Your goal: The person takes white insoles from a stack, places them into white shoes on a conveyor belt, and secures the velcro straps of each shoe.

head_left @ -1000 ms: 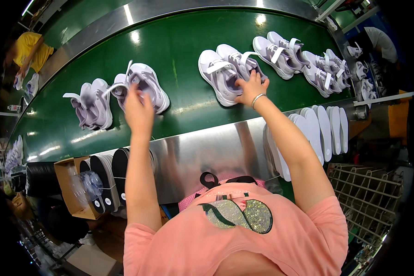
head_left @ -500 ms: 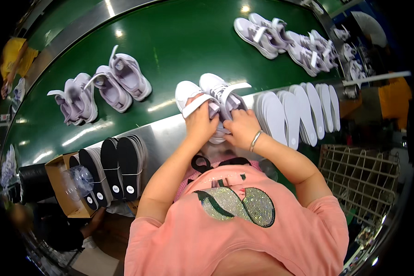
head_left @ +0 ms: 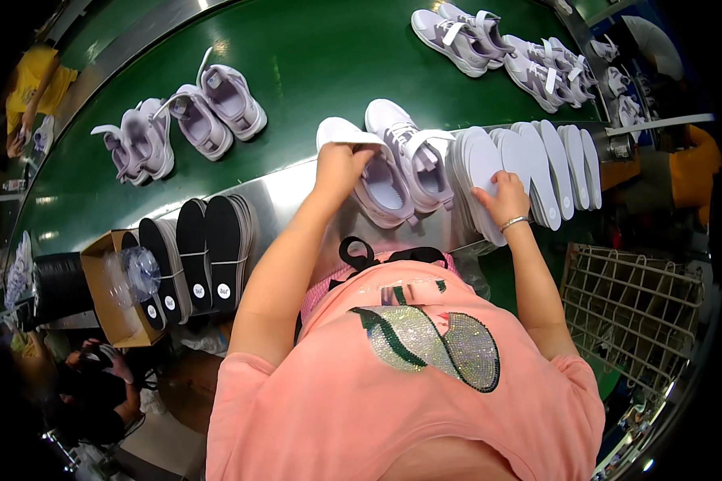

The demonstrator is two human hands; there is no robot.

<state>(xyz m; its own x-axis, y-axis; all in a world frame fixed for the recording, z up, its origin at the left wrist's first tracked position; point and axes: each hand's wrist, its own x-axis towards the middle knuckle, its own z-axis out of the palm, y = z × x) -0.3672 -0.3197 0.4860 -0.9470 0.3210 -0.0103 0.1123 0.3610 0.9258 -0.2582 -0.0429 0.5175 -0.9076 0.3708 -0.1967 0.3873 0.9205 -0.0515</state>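
Observation:
Two pale lilac-white sneakers stand side by side at the table edge before me, a left sneaker (head_left: 383, 191) and a right sneaker (head_left: 413, 152). My left hand (head_left: 341, 170) grips the left sneaker at its opening, with the raised white strap (head_left: 351, 136) lying over the fingers. A pale insole shows inside that shoe. To the right of the sneakers, my right hand (head_left: 505, 200) is closed on the edge of a white insole (head_left: 480, 164), thumb on top, at the nearest stack. The fingers' undersides are hidden.
More white insole stacks (head_left: 565, 164) run rightward. Black insoles (head_left: 231, 248) in tied bundles and an open carton (head_left: 108, 309) sit at the left. Other sneakers (head_left: 233, 104) stand on the green belt (head_left: 321, 56). A wire rack (head_left: 630, 313) is at right; other people work at left.
My right hand has left the sneakers and moved right to the white insoles. My left hand stays on the left sneaker, whose strap is now raised and opening exposed.

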